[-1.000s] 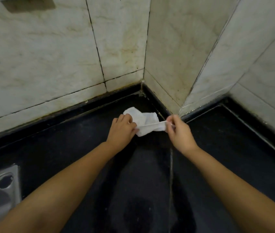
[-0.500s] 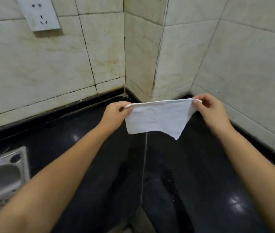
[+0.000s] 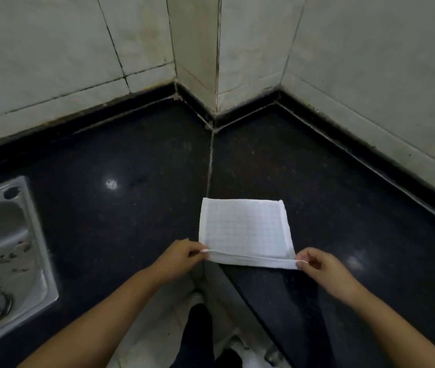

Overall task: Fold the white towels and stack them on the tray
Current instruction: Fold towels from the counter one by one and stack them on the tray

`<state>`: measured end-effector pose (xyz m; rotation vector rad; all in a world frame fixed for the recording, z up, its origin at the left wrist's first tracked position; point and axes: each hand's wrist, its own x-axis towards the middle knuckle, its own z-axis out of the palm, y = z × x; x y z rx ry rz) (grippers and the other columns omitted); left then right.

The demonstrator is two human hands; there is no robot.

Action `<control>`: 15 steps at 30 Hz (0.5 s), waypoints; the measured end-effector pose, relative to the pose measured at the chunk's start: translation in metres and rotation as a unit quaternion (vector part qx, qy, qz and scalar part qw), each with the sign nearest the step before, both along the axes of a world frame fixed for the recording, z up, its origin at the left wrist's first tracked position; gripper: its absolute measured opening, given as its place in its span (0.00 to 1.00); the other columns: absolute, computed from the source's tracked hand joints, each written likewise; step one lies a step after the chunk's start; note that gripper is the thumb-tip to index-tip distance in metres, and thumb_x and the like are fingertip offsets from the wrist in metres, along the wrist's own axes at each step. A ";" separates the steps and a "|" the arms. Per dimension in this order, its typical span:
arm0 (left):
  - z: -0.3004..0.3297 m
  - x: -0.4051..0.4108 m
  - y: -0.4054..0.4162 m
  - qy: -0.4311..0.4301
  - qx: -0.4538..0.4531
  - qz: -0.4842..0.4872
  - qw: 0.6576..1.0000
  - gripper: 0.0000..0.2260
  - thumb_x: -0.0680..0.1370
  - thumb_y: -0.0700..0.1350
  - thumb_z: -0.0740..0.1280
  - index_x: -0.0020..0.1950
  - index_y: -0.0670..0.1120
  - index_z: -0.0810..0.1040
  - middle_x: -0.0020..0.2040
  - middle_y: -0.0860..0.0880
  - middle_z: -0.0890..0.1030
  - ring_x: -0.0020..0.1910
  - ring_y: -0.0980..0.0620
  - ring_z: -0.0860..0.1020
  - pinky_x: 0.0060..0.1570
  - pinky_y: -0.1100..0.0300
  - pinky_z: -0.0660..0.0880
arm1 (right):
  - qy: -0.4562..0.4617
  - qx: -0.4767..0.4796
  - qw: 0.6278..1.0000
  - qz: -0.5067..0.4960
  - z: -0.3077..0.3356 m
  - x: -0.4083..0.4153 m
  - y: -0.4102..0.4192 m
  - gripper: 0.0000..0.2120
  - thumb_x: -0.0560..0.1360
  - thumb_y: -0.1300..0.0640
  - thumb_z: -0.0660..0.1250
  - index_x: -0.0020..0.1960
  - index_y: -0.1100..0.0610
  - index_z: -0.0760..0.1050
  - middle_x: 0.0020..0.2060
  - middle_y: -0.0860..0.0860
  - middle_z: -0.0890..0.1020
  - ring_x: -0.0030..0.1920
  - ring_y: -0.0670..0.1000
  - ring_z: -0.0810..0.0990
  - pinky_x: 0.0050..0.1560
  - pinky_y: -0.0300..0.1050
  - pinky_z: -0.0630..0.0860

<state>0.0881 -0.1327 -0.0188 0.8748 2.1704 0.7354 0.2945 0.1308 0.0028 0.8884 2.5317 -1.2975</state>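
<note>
Lowered from mid-air, the thin white checked cloth towel (image 3: 244, 229) is now laid flat on the glossy black stone surface (image 3: 131, 208), its near edge lifted. Each near corner is pinched by the fingers of the left hand (image 3: 178, 258) and right hand (image 3: 322, 269). Light and limp, it is best gripped at corners. A steel sink (image 3: 4, 248) lies well apart; no tray is seen.

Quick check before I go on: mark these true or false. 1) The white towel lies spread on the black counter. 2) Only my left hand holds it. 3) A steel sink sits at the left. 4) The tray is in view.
1) True: the white checked cloth towel lies on the black stone counter.
2) False: left hand and right hand each pinch a near corner.
3) True: the stainless steel sink.
4) False: no tray shows.
</note>
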 end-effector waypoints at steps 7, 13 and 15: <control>0.011 -0.038 0.026 0.014 0.047 0.120 0.992 0.15 0.77 0.44 0.66 0.31 0.47 0.70 0.31 0.52 0.71 0.32 0.57 0.69 0.33 0.65 0.65 | 0.032 0.039 0.997 -0.065 0.013 -0.069 0.020 0.04 0.77 0.59 0.64 0.44 0.57 0.77 0.41 0.51 0.80 0.40 0.47 0.75 0.38 0.36 0.70; -0.002 -0.077 0.065 0.089 -0.017 0.154 0.984 0.12 0.77 0.49 0.65 0.35 0.49 0.71 0.39 0.51 0.73 0.43 0.50 0.74 0.47 0.54 0.70 | -0.028 0.134 0.985 -0.105 -0.002 -0.140 0.038 0.06 0.77 0.60 0.60 0.44 0.56 0.75 0.48 0.54 0.78 0.45 0.53 0.75 0.48 0.48 0.73; -0.009 -0.078 0.071 0.136 -0.055 0.143 0.979 0.09 0.78 0.51 0.63 0.41 0.47 0.74 0.43 0.51 0.73 0.48 0.50 0.72 0.52 0.53 0.68 | -0.069 0.184 0.975 -0.099 -0.013 -0.147 0.037 0.07 0.77 0.60 0.59 0.49 0.55 0.76 0.54 0.56 0.76 0.49 0.54 0.73 0.56 0.50 0.69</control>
